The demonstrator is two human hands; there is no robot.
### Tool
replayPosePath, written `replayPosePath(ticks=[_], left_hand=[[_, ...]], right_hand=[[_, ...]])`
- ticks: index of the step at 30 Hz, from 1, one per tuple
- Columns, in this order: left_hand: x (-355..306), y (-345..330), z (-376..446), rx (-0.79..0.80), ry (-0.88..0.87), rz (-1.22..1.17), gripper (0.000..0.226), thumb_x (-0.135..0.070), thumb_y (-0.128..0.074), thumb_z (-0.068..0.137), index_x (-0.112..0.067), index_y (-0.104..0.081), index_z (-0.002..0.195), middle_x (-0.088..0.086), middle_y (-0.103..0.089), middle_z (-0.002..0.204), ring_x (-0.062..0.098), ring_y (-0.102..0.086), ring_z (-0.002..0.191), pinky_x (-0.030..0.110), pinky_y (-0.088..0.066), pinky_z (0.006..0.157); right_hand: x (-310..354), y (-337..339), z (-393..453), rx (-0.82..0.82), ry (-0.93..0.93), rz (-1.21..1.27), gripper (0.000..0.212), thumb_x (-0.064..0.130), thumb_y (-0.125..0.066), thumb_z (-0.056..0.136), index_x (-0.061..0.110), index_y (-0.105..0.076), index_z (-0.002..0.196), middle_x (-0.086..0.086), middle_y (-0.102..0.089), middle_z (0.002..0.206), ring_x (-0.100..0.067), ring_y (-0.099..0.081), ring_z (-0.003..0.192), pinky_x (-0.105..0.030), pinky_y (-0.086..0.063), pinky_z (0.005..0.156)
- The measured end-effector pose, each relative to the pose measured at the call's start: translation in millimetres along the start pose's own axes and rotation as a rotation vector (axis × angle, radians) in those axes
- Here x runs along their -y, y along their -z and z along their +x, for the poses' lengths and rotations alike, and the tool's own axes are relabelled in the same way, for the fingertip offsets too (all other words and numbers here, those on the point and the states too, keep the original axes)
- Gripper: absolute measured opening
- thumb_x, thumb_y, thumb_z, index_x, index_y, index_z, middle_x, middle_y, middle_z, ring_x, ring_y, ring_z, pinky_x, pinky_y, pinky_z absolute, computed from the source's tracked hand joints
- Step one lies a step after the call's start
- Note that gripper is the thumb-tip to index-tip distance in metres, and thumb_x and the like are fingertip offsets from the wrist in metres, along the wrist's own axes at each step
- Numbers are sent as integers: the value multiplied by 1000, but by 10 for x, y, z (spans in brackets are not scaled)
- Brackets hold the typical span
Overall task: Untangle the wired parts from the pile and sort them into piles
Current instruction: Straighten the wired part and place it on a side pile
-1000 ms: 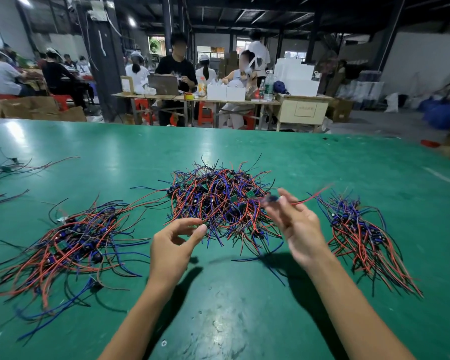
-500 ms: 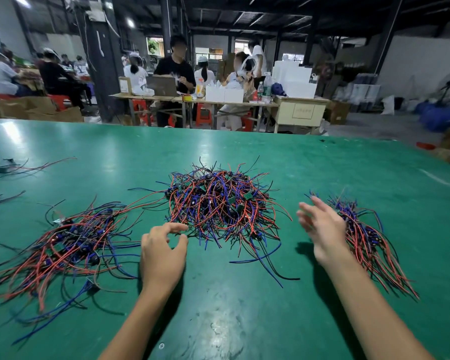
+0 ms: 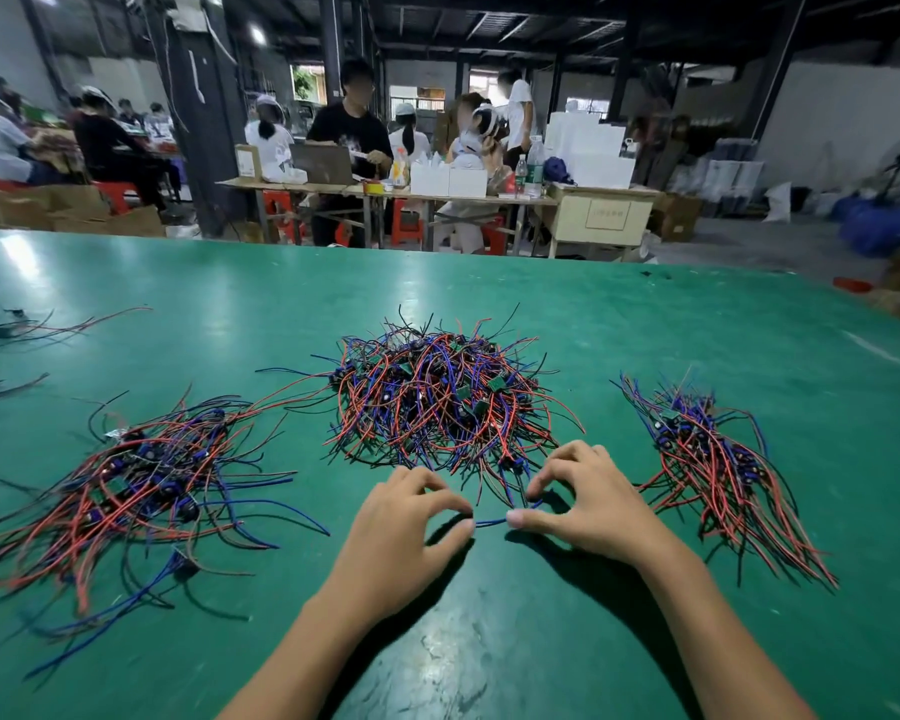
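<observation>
A tangled pile of small green boards with red, blue and black wires lies in the middle of the green table. A spread-out sorted pile lies to the left and a combed pile to the right. My left hand and my right hand rest on the table at the near edge of the middle pile. Each pinches one end of a blue wire that runs between their fingertips.
A few loose wired parts lie at the far left edge. Beyond the table's far edge, people sit and stand at work tables with boxes and bottles. Cardboard boxes stand at the back left.
My right hand has come back from the right pile to the near edge of the middle pile. My left hand has moved right to meet it, and both now pinch a blue wire.
</observation>
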State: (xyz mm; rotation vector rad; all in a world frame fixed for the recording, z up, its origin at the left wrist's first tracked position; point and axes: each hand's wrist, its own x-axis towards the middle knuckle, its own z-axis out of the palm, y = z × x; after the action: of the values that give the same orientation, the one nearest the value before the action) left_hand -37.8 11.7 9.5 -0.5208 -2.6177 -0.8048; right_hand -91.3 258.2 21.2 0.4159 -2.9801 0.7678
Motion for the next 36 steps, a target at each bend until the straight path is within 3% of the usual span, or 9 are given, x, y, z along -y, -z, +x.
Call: replayPosePath(ticks=[8,11,14,19,22,24,27,33,36], left_hand=[[-16,-13,5,4,111,96,8,-34,-58,98,-28,-63,95,-13,-54,101,13,-47,104,30,-33,85],[-10,17,28,-129,298,59,11,-20,-56,98,-27,-54,90,-13,-54,92,19,-50,99,33,-32,83],[29,52,35,-239,445,103,6,-31,-54,99,-28,-57,95,-10,-61,99,20,-50,102,36,-34,86],[-21,40,33,-355,300,24,11,-35,-63,97,-27,-70,97,-10,-63,101,18,-52,105,37,-41,90],[-163,111,97,-180,470,-831,36,-46,-55,97,-17,-75,104,0,-75,96,17,-63,84,39,-59,76],[-192,151,124,-111,536,-1097,44,-49,-53,92,-14,-73,109,8,-77,95,15,-63,72,25,-54,61],[-142,172,112,-178,530,-1194,42,-42,-57,88,-9,-73,109,12,-75,91,14,-61,67,22,-50,60],[-105,146,104,-179,447,-1160,40,-33,-67,83,-6,-71,111,14,-75,82,15,-61,61,22,-53,63],[-112,140,99,-179,433,-1156,40,-30,-71,78,-5,-69,110,16,-75,79,16,-65,60,24,-56,63]], right_hand=[[191,-19,-49,-40,98,10,18,51,-77,81,34,-73,76,17,-53,109,-4,-42,107,-26,-38,92],[235,74,-55,-191,45,407,13,33,-79,86,25,-74,76,12,-69,91,-5,-60,87,-20,-43,77],[302,156,-76,-190,53,887,11,19,-74,86,15,-74,76,3,-71,71,-5,-60,65,-15,-46,66],[409,92,-103,-95,108,1111,15,23,-70,84,9,-69,78,-5,-61,64,-14,-51,58,-19,-43,58],[470,-5,-108,-22,145,1082,10,21,-74,80,11,-73,79,-6,-64,65,-14,-54,57,-20,-45,57],[505,-72,-120,42,182,1001,8,20,-79,77,12,-76,78,-7,-68,66,-11,-58,59,-18,-47,56],[548,-135,-125,81,191,942,8,20,-79,80,12,-78,80,-10,-70,66,-11,-61,58,-19,-48,55],[537,-140,-152,-121,242,673,23,49,-78,81,30,-76,94,0,-74,77,-14,-67,67,-33,-54,63],[608,-219,-191,-132,304,519,32,60,-79,72,35,-74,91,8,-72,75,-8,-63,61,-26,-51,60]])
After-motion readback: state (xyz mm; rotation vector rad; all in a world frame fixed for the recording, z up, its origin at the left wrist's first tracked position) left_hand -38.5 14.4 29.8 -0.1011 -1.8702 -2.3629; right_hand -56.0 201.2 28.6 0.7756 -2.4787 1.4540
